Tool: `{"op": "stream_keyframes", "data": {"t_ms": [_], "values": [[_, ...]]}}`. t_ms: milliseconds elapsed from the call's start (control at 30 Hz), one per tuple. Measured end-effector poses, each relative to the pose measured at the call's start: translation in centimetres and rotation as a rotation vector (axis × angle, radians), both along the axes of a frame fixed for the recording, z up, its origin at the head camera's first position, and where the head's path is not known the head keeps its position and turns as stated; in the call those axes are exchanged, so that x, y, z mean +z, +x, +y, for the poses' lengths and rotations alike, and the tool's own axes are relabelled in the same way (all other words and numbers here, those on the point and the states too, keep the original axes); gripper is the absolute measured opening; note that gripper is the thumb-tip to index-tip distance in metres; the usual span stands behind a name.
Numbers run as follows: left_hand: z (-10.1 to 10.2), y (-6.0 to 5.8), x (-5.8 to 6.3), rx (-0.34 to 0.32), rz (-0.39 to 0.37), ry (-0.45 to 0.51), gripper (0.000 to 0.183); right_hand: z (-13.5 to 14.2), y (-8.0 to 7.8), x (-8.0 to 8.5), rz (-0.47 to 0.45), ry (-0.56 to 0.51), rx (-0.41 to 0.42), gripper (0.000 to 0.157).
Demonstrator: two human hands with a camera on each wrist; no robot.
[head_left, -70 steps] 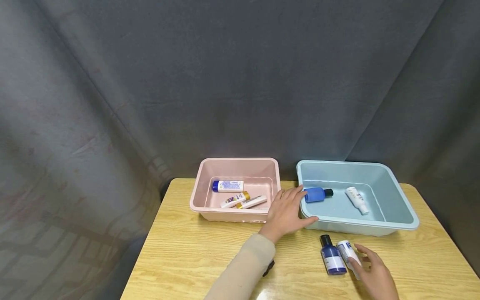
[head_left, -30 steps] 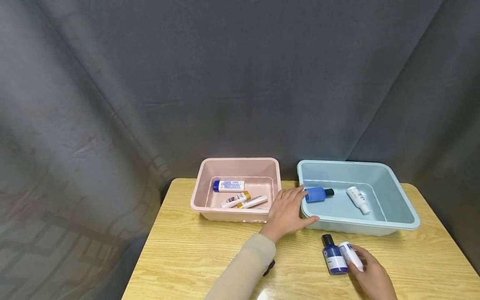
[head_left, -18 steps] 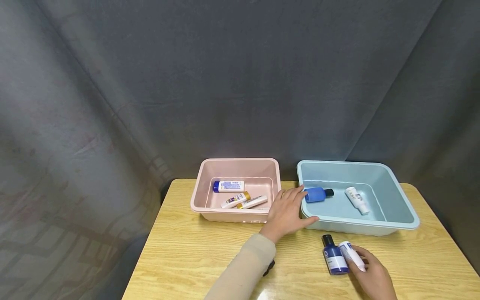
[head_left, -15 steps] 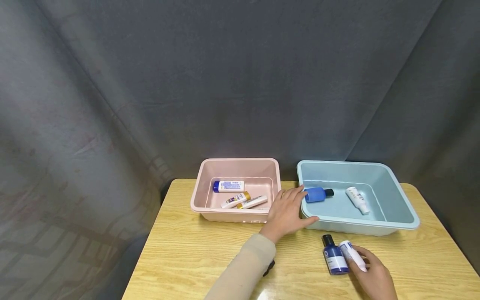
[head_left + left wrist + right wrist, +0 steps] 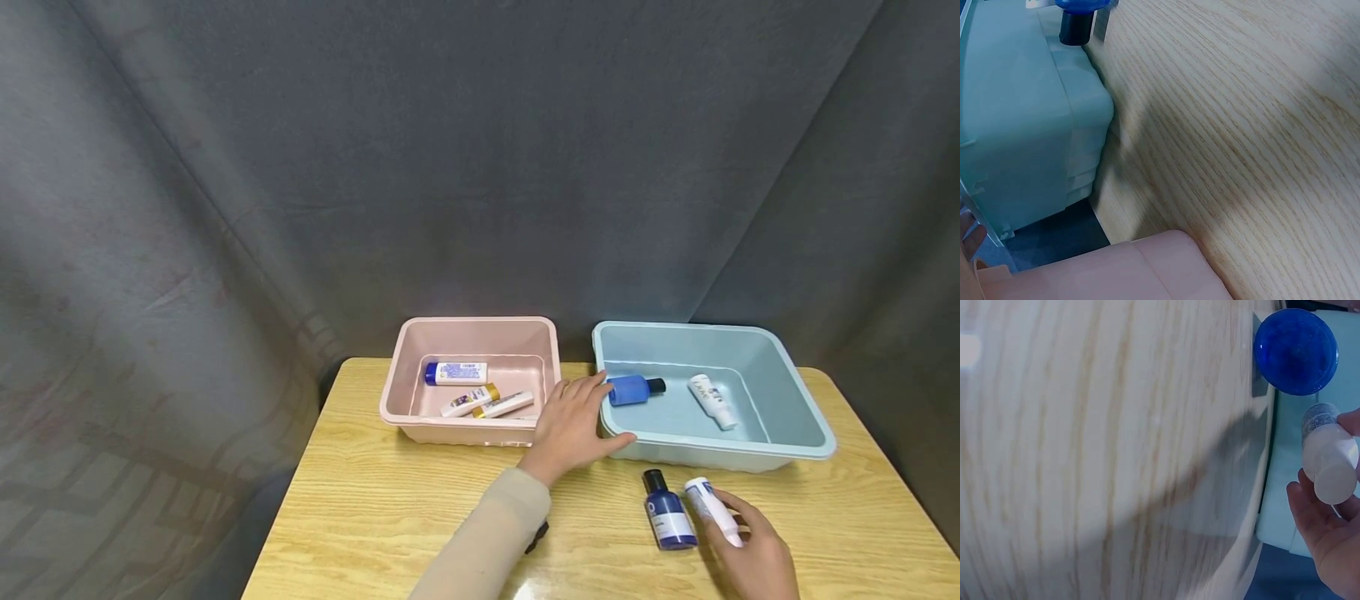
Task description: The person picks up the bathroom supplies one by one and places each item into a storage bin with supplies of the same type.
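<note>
Half a second ago the white bottle (image 5: 712,511) touched the dark bottle (image 5: 670,521); now it has shifted a little rightward, and a narrow gap shows between them. The right hand (image 5: 753,554) pinches it between thumb and curled fingers, its capped end toward the person and its other end toward the blue bin (image 5: 697,454). Whether it is off the table (image 5: 360,500) I cannot tell. The dark bottle lies with its black cap just short of that bin's near wall. A strip of table runs between the white bottle and the same wall, and a wider stretch lies between the right hand and the table's right edge.

The left hand (image 5: 568,425) is spread, fingers straight, at the blue bin's near left corner, reaching across the slot between it and the pink bin (image 5: 457,431). In the blue bin, a blue bottle (image 5: 628,390) lies by the left wall and a white tube (image 5: 712,401) nearer the middle, with bare floor to its right.
</note>
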State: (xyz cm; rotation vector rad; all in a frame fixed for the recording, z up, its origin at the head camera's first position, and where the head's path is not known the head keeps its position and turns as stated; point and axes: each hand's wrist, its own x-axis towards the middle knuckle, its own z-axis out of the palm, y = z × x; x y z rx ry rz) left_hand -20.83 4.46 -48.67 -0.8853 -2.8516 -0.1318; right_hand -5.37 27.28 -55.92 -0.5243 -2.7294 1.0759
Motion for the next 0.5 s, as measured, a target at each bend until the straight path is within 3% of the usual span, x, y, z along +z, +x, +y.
{"op": "stream_keyframes", "data": {"t_ms": [500], "values": [[0.02,0.02,-0.10,0.003,-0.005,0.011,0.087,-0.73,0.28,0.83,0.061,-0.004,-0.019,0.045]]}}
